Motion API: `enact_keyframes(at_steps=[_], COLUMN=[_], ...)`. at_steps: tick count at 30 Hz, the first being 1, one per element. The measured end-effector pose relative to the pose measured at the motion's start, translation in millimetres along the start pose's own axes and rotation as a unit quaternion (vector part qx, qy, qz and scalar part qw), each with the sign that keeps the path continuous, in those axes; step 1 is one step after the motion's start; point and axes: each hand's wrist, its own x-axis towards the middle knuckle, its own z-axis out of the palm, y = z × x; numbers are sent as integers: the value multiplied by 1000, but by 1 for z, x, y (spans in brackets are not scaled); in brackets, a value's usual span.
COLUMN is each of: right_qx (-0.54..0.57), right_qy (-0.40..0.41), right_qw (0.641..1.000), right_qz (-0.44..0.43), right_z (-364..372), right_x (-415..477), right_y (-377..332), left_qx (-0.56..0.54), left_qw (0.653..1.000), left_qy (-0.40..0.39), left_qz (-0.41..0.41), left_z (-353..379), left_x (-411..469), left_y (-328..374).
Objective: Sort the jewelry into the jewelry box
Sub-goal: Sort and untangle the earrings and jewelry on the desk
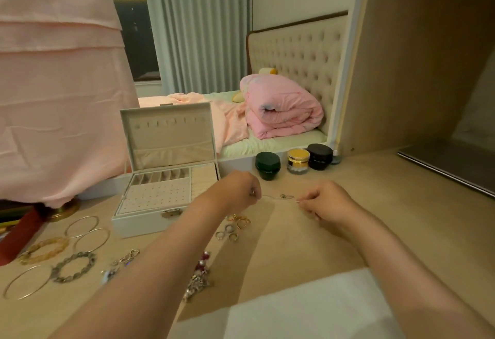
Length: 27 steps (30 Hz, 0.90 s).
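Note:
A white jewelry box [139,222] stands open on the desk, its lid upright and its tray of small compartments showing. Just right of it, my left hand [241,190] and my right hand [325,200] each pinch one end of a thin chain necklace [282,197], stretched between them above the desk with a small pendant hanging mid-way. Below the hands lie several rings [233,227]. Thin bangles [81,226], a beaded amber bracelet [44,249] and a grey bead bracelet [73,266] lie at the left. A heap of chains and red beads [199,277] sits near my left forearm.
Three cosmetic jars [267,165] stand by the mirror at the back. A pink cloth [59,97] hangs over a lamp with a brass base [64,208] at the left. A closed laptop [450,167] lies at the far right. A white sheet [308,309] lies on the desk's front.

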Motion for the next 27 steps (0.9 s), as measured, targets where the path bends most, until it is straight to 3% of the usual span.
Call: enact_keyframes(at_steps=[9, 15, 22, 27], right_qx=[-154, -164, -233, -248], right_qy=[89, 97, 59, 61], right_qw=[984, 980, 965, 955], right_qz=[-10, -61, -104, -150], right_z=[15, 15, 18, 18], right_x=[22, 26, 16, -11], right_y=[25, 30, 21, -15], left_qx=[96, 140, 139, 76], left_qw=[994, 989, 990, 993], left_qy=[-37, -3, 9, 77], left_qz=[-47, -37, 7, 53], left_z=[32, 43, 39, 11], left_x=[50, 48, 27, -19], left_y=[-5, -22, -16, -18])
